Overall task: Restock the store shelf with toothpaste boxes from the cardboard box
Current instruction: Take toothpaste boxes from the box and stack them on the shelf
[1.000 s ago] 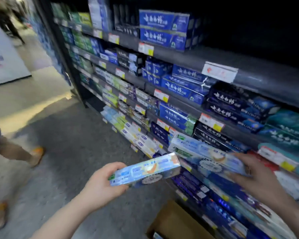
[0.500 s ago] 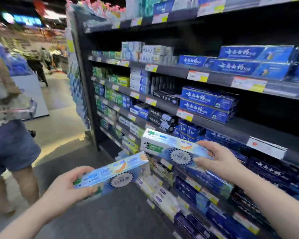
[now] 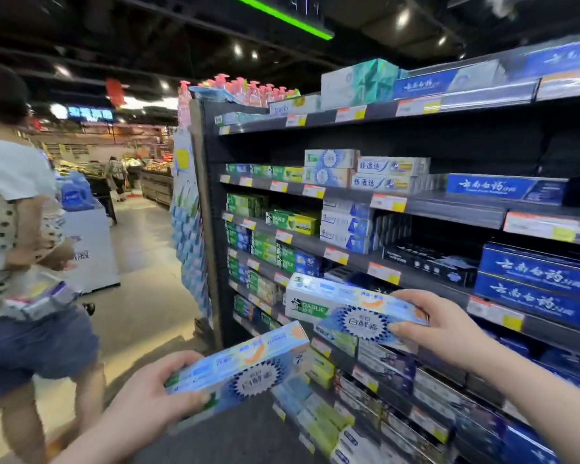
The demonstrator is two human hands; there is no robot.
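A person in a white top and blue shorts [image 3: 24,262] stands on the left. Pink pump bottles [image 3: 245,88] sit on top of the rack. A green light strip [image 3: 282,18] glows overhead.

Both forearms bare, no sleeves visible. Left hand [image 3: 148,393] and right hand [image 3: 439,326] bare: no gloves, rings, watch or wristband. Fingers [image 3: 403,328] show short plain nails. No markings anywhere on either arm.

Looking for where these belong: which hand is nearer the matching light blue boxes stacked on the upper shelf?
Right. The right hand is raised beside the shelving, below the matching boxes; the left hand sits lower, out in the aisle.
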